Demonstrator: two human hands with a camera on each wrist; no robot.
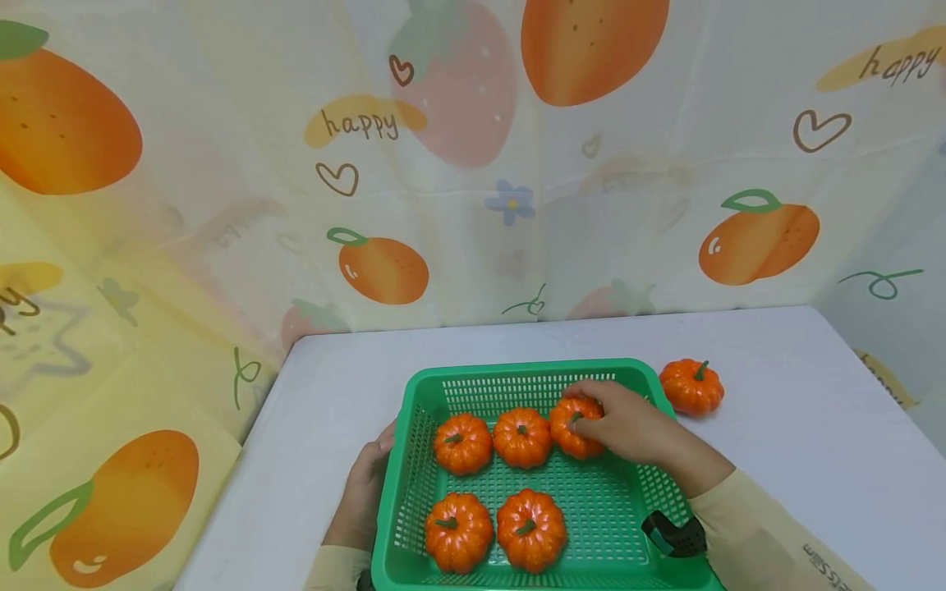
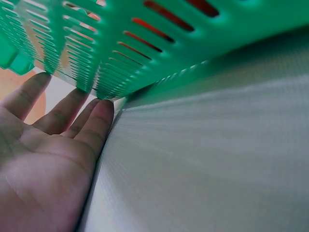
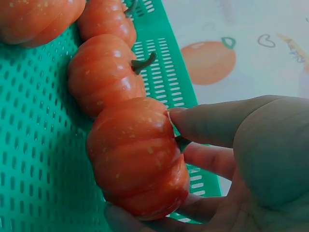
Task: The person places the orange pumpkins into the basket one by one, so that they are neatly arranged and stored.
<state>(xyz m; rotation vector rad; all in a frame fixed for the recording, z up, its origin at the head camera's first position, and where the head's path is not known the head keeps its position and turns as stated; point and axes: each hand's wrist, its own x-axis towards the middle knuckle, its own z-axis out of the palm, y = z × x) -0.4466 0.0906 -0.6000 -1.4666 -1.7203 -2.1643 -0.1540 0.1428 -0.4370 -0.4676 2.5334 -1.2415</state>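
A green plastic basket (image 1: pixel 517 369) with slotted walls stands on the table, holding several small orange pumpkins. My right hand (image 1: pixel 631 423) reaches over the basket's right side and grips the rightmost pumpkin (image 1: pixel 565 428) of the back row of three. In the right wrist view, thumb and fingers are round that pumpkin (image 3: pixel 137 154), and it touches its neighbour (image 3: pixel 104 72). Two more pumpkins, a left one (image 1: pixel 458 533) and a right one (image 1: pixel 530 529), sit in front. Outside the basket, my left hand (image 1: pixel 362 497) rests its extended fingertips (image 2: pixel 102 113) against the left wall.
One more pumpkin (image 1: pixel 692 387) lies on the white table (image 1: pixel 783 394), just beyond the basket's back right corner. Behind the table hangs a fruit-printed cloth (image 1: pixel 606 189). A dark band with a small device (image 1: pixel 674 533) is on the right wrist.
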